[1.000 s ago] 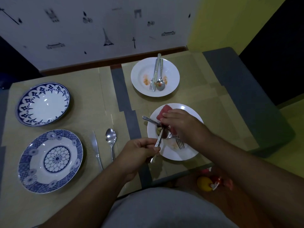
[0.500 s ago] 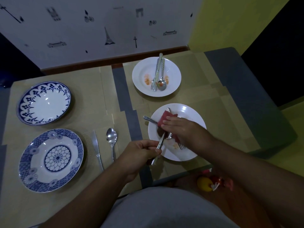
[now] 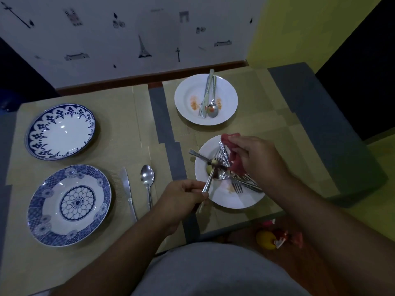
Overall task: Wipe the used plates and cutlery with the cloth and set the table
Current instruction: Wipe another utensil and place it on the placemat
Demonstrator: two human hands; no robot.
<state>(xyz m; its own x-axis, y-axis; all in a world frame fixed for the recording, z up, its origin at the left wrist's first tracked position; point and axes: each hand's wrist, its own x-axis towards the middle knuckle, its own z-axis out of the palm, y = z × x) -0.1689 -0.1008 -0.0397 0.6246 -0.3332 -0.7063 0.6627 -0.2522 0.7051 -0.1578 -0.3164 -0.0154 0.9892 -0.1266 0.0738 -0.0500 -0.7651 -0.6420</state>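
The step in hand is wiping one fork. The left hand (image 3: 183, 198), low in the middle of the frame, pinches the fork (image 3: 210, 177) by its handle, tines pointing up over the near white plate (image 3: 226, 201). The right hand (image 3: 258, 161) grips the red cloth (image 3: 236, 166) just right of the tines; whether cloth and tines touch, I cannot tell.

Next, the cloth probably has to close round the tines and run along them. The fork can then go beside the knife (image 3: 128, 191) and spoon (image 3: 147, 178) laid by the lower blue plate (image 3: 70, 204) at lower left.

A heap of cutlery (image 3: 243, 183) crosses the near plate under the fork and may snag it. The far white plate (image 3: 228, 90), upper centre, carries orange smears and more cutlery. Another blue plate (image 3: 62, 131) sits on the table (image 3: 128, 116) at left.
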